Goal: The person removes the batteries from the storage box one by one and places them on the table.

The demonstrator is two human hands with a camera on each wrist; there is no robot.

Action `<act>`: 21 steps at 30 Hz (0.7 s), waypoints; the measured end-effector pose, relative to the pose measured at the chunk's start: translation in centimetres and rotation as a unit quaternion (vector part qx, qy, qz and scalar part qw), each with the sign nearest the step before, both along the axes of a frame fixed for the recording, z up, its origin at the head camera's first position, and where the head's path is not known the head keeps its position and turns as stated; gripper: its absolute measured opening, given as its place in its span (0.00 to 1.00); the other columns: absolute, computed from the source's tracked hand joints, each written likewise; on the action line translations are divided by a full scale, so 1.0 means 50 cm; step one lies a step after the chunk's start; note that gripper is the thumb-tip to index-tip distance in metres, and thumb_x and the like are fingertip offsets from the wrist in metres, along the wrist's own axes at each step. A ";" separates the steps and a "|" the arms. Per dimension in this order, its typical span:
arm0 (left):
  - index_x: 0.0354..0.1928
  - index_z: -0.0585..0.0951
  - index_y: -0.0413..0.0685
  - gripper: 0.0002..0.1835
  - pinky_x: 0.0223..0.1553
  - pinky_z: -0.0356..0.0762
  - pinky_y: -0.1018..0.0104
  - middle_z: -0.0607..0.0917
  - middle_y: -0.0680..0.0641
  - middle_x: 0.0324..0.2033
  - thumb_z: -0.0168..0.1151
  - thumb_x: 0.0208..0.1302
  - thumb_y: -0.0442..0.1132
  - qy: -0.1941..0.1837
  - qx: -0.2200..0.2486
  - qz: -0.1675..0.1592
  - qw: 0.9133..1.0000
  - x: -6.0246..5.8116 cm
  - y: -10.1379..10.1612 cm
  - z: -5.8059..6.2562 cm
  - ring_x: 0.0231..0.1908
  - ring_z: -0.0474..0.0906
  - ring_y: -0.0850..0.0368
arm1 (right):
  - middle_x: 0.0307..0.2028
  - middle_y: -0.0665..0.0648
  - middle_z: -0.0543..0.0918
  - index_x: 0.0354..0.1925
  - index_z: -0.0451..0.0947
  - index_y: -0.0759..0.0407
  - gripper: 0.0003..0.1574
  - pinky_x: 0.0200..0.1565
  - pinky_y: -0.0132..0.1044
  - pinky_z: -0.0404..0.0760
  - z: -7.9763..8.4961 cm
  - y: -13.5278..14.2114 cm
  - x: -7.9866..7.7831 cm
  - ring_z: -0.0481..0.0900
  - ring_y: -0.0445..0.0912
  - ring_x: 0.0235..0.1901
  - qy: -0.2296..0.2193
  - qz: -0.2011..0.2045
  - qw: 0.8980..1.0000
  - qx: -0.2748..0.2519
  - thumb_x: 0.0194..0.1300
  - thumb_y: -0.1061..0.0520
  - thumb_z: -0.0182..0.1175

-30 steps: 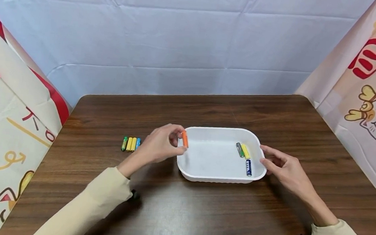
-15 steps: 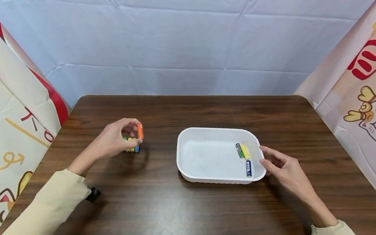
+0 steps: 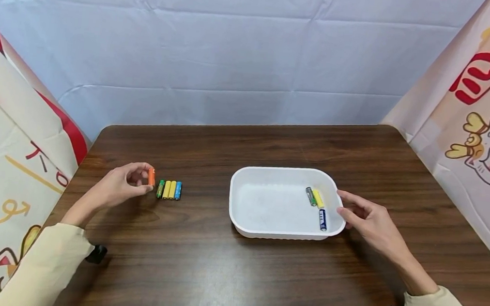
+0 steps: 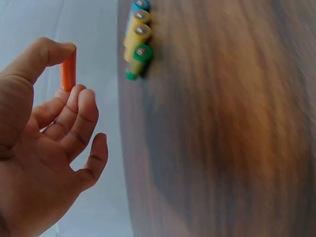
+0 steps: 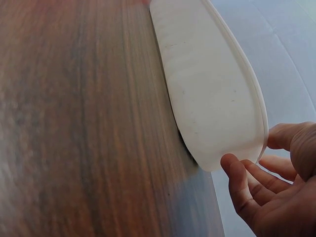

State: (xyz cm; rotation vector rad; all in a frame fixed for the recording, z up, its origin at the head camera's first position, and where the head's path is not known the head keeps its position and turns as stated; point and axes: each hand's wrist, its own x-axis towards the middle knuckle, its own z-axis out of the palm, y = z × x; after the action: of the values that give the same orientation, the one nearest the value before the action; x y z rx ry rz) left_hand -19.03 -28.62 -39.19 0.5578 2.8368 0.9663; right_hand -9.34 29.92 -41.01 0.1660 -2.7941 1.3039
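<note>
The orange battery [image 3: 151,176] is in the left hand [image 3: 122,183], just left of a row of four on the table [image 3: 216,277]; its long axis runs mostly near to far, the far end tipped slightly left. That hand's grip is narrow, thumb at the near end and a finger at the far one, and the left wrist view shows the battery lifted off the table; which end carries the raised contact is hard to make out. In the row, the green battery [image 3: 160,189], yellow pair [image 3: 169,190] and blue battery [image 3: 178,191] lie side by side, long axes near to far. The right hand [image 3: 370,222] holds the right end of the tray [image 3: 267,203], which lies lengthwise left to right. Inside, toward the right, the silver-green battery [image 3: 310,196] and yellow battery [image 3: 318,198] slant, far ends leftward; the navy battery [image 3: 322,219] lies nearer, pointing almost straight near to far.
</note>
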 end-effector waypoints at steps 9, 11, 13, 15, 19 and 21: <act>0.62 0.77 0.37 0.24 0.35 0.71 0.66 0.78 0.49 0.36 0.70 0.67 0.37 -0.044 -0.020 -0.025 0.999 -0.010 -0.021 -0.029 0.35 0.74 0.56 | 0.28 0.56 0.82 0.70 0.74 0.61 0.31 0.28 0.34 0.77 -0.002 0.000 -0.001 0.80 0.46 0.28 -0.004 -0.002 1.000 -0.003 0.75 0.53 0.64; 0.62 0.77 0.36 0.24 0.35 0.72 0.66 0.78 0.49 0.36 0.70 0.67 0.37 -0.046 -0.026 -0.026 0.998 -0.012 -0.022 -0.033 0.35 0.74 0.55 | 0.28 0.56 0.82 0.70 0.74 0.61 0.31 0.28 0.34 0.77 -0.001 0.000 0.000 0.80 0.47 0.28 -0.005 -0.003 1.000 -0.001 0.75 0.53 0.64; 0.62 0.77 0.36 0.24 0.34 0.72 0.66 0.78 0.49 0.36 0.70 0.67 0.36 -0.048 -0.031 -0.027 0.998 -0.014 -0.022 -0.037 0.36 0.75 0.55 | 0.27 0.56 0.81 0.70 0.74 0.61 0.31 0.28 0.34 0.76 -0.001 0.000 0.000 0.80 0.48 0.28 -0.005 -0.003 1.000 -0.001 0.74 0.52 0.64; 0.62 0.77 0.36 0.24 0.34 0.72 0.65 0.78 0.49 0.36 0.70 0.67 0.35 -0.051 -0.032 -0.030 0.998 -0.016 -0.021 -0.040 0.36 0.76 0.54 | 0.27 0.56 0.81 0.70 0.74 0.61 0.31 0.27 0.34 0.76 0.000 0.000 0.001 0.79 0.49 0.28 -0.005 -0.003 1.000 -0.001 0.74 0.52 0.64; 0.62 0.76 0.34 0.24 0.33 0.73 0.66 0.77 0.48 0.36 0.69 0.67 0.34 -0.063 -0.029 -0.032 0.997 -0.020 -0.019 -0.046 0.35 0.76 0.53 | 0.27 0.56 0.81 0.69 0.74 0.62 0.30 0.27 0.34 0.77 -0.001 0.000 0.001 0.79 0.48 0.28 -0.002 -0.002 1.000 -0.006 0.74 0.53 0.65; 0.63 0.76 0.34 0.24 0.33 0.73 0.66 0.77 0.48 0.36 0.69 0.68 0.34 -0.070 -0.027 -0.030 0.997 -0.022 -0.018 -0.048 0.35 0.76 0.54 | 0.27 0.56 0.82 0.69 0.75 0.63 0.30 0.27 0.35 0.77 -0.002 -0.001 0.000 0.80 0.46 0.28 -0.001 0.002 1.000 -0.014 0.74 0.54 0.64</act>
State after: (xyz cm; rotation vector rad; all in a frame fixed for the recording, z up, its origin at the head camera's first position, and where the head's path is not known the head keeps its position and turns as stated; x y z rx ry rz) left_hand -20.15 -29.52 -41.59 0.5442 2.6968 0.8792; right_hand -9.33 29.88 -41.09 0.1692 -2.7764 1.3454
